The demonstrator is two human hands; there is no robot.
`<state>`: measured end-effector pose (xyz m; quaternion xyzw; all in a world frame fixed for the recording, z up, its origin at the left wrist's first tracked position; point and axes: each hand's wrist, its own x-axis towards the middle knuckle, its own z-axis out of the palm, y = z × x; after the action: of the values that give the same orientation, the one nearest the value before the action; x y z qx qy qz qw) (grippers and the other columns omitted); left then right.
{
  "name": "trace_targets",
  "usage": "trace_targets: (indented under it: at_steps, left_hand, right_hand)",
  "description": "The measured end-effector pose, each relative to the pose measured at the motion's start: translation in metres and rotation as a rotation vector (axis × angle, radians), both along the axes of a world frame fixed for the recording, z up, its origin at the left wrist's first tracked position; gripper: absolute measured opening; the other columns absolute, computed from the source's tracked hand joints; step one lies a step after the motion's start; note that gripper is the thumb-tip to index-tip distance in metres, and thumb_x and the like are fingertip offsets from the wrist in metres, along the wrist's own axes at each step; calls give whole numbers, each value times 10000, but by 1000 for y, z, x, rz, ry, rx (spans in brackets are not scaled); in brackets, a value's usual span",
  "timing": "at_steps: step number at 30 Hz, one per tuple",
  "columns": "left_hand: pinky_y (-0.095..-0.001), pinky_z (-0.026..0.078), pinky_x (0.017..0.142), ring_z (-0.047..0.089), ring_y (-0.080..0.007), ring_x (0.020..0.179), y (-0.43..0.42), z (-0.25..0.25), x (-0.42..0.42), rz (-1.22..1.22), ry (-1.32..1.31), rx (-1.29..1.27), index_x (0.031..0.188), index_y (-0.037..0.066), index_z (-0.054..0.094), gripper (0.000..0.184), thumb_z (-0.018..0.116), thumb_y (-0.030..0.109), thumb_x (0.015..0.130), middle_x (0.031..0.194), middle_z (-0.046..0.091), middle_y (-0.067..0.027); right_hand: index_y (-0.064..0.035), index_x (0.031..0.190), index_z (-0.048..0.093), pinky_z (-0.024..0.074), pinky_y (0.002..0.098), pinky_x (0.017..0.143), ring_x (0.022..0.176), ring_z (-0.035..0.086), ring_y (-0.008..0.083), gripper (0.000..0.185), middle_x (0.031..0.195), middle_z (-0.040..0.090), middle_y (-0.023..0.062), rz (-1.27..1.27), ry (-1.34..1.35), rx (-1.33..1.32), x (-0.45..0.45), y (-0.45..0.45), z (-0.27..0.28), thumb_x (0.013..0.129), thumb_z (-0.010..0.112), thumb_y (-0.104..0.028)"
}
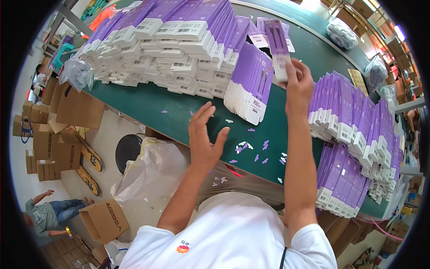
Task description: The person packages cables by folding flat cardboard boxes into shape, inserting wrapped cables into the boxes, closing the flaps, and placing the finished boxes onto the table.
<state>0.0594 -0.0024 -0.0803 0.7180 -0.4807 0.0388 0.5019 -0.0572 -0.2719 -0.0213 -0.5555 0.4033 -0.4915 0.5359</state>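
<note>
My right hand (299, 77) grips a flat purple-and-white cable box (277, 42) by its white lower end, lifted above the green table. Dark cables are pictured on its front. My left hand (207, 134) hangs with thumb and fingers apart over the table's near edge, holding nothing. Between the hands stands a row of similar purple boxes (251, 85), leaning together on edge. A large stack of purple-and-white boxes (179, 40) rises behind my left hand. To the right of my right forearm are more stacked boxes (345, 107).
Small purple and white cut-out tabs (244, 145) are scattered over the green table (152, 101). A white plastic bag (152, 168) and a black round stool (128, 153) are below its near edge. Cardboard cartons (56, 148) stand at left, where another person (51, 215) sits.
</note>
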Motion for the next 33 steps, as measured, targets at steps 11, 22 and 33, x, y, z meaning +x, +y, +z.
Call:
trace_targets:
  at_steps: [11, 22, 33]
  left_hand:
    - [-480, 430, 1252, 560, -395, 1483, 0, 1, 1, 31, 47, 21, 1543, 23, 559, 487, 706, 171, 1103, 1635, 567, -218]
    - [-420, 511, 1168, 619, -287, 1405, 22, 11, -21, -159, 492, -188, 1565, 18, 507, 582, 744, 254, 1089, 1594, 548, -173]
    - [-459, 663, 1009, 774, -324, 1182, -18, 35, -43, -864, 1385, -401, 1610, 22, 475, 1058, 913, 648, 878, 1289, 741, -185]
  right_hand:
    - [30, 1588, 558, 464, 487, 1248, 1485, 599, 415, 796, 1527, 676, 256, 337, 767, -728, -41, 76, -19, 968, 879, -352]
    - [80, 1577, 526, 600, 429, 1053, 1131, 806, 295, 508, 1183, 835, 184, 124, 573, -462, -139, 156, -9, 1085, 580, -34]
    - [-8, 1643, 433, 633, 397, 968, 1162, 747, 265, 657, 1428, 649, 214, 614, -193, 75, -149, 229, -16, 1019, 625, 66]
